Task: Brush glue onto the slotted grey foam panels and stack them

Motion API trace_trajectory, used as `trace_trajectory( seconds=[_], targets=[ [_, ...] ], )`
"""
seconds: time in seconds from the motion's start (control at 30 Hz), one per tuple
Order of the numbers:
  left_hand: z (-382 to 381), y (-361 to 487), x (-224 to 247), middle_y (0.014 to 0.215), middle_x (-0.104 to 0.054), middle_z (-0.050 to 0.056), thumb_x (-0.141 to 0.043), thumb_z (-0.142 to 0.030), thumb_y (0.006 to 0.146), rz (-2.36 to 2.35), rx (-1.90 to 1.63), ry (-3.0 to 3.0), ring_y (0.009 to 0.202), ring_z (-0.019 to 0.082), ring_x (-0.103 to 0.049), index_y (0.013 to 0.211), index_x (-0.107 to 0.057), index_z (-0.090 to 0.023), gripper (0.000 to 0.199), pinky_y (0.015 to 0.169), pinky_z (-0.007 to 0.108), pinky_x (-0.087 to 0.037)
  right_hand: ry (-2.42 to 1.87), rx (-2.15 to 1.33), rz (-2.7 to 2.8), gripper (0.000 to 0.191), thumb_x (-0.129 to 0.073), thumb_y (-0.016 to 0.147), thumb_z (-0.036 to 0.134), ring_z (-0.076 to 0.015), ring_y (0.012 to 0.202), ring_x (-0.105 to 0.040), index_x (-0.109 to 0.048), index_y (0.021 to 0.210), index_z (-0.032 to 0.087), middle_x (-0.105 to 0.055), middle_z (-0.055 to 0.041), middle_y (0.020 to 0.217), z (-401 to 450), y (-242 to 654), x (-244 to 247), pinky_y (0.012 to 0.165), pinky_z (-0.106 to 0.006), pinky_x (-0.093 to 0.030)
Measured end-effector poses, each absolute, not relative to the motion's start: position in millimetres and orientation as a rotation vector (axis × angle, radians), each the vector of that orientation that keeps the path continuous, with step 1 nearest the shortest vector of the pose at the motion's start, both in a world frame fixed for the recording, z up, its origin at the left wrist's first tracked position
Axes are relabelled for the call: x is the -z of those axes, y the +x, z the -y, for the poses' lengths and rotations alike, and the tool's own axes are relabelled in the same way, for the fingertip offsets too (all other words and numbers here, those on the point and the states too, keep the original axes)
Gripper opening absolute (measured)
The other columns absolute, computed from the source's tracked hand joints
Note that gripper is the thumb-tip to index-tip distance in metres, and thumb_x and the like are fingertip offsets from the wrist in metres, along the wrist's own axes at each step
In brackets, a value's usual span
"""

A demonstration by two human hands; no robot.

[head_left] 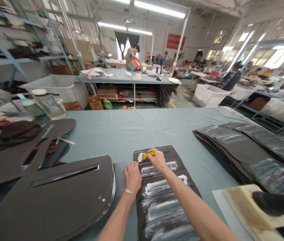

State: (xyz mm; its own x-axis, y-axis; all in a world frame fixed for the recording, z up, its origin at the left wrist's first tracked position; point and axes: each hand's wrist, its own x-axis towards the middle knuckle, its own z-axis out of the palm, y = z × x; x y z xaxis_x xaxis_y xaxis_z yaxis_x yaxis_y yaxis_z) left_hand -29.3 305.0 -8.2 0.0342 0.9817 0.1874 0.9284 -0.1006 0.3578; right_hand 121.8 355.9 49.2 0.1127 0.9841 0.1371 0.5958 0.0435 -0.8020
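In my right hand is a small brush with a yellow handle. Its bristles, coated in white paste, touch the far left part of a dark flat panel lying lengthwise before me. Streaky whitish bands cross that panel, and a narrow slot outline shows near its far end. My left hand rests on the panel's left edge, just nearer than the bristles, its fingers lying on the surface. It holds nothing that I can see.
Larger dark slotted panels are stacked at the left, beside two bottles. At right lies a pile of streaked panels, with a yellowish block and a black handle nearer me. A person stands at a farther table.
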Motion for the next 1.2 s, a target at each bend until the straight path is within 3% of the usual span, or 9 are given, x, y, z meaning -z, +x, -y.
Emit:
trace_trajectory(
  seconds=[0.2, 0.4, 0.6, 0.9, 1.07, 1.2],
  targets=[
    [-305, -30, 2, 0.106, -0.058, 0.008, -0.033, -0.009, 0.086, -2.017, -0.551, 2.173, 0.101, 0.02, -0.051, 0.109, -0.055, -0.02, 0.034, 0.085, 0.035, -0.037, -1.945, -0.266, 1.552, 0.018, -0.05, 0.068, 0.023, -0.0143, 0.058, -0.05, -0.066, 0.075, 0.02, -0.061, -0.002, 0.063, -364, 142, -62, 0.058, -0.023, -0.034],
    [-305, -28, 2, 0.104, -0.058, 0.008, -0.033, -0.01, 0.086, -2.028, -0.53, 2.218, 0.1, 0.021, -0.05, 0.111, -0.054, -0.019, 0.034, 0.086, 0.036, -0.035, -1.753, -0.466, 1.771, 0.016, -0.05, 0.07, 0.022, -0.0118, 0.055, -0.049, -0.065, 0.076, 0.022, -0.059, 0.0019, 0.06, -360, 157, -63, 0.057, -0.02, -0.034],
    [-304, -27, 3, 0.1, -0.058, 0.008, -0.036, -0.008, 0.083, -2.05, -0.495, 2.268, 0.097, 0.022, -0.048, 0.109, -0.055, -0.019, 0.034, 0.084, 0.036, -0.035, -2.049, -0.165, 1.564, 0.016, -0.05, 0.068, 0.019, -0.0126, 0.06, -0.048, -0.064, 0.076, 0.019, -0.06, 0.0, 0.063, -368, 234, -66, 0.059, -0.021, -0.032],
    [-305, -26, 6, 0.1, -0.057, 0.007, -0.034, -0.009, 0.084, -2.067, -0.495, 2.299, 0.098, 0.021, -0.049, 0.107, -0.054, -0.02, 0.033, 0.083, 0.035, -0.035, -1.955, -0.224, 1.578, 0.013, -0.048, 0.07, 0.02, -0.0119, 0.058, -0.046, -0.06, 0.074, 0.02, -0.056, 0.0017, 0.061, -364, 225, -72, 0.059, -0.021, -0.032],
    [-305, -25, 5, 0.098, -0.057, 0.007, -0.033, -0.009, 0.085, -2.081, -0.49, 2.275, 0.096, 0.022, -0.05, 0.107, -0.055, -0.02, 0.033, 0.084, 0.035, -0.035, -1.598, -0.566, 1.65, 0.017, -0.049, 0.074, 0.03, -0.0101, 0.054, -0.045, -0.062, 0.08, 0.021, -0.055, 0.0044, 0.06, -355, 164, -61, 0.054, -0.02, -0.033],
    [-304, -27, 8, 0.1, -0.058, 0.007, -0.033, -0.008, 0.085, -2.055, -0.535, 2.269, 0.097, 0.021, -0.05, 0.108, -0.055, -0.02, 0.033, 0.084, 0.035, -0.035, -1.675, -0.593, 1.585, 0.018, -0.05, 0.068, 0.029, -0.0112, 0.054, -0.047, -0.063, 0.076, 0.02, -0.057, 0.0034, 0.06, -354, 175, -49, 0.054, -0.021, -0.034]
  ],
)
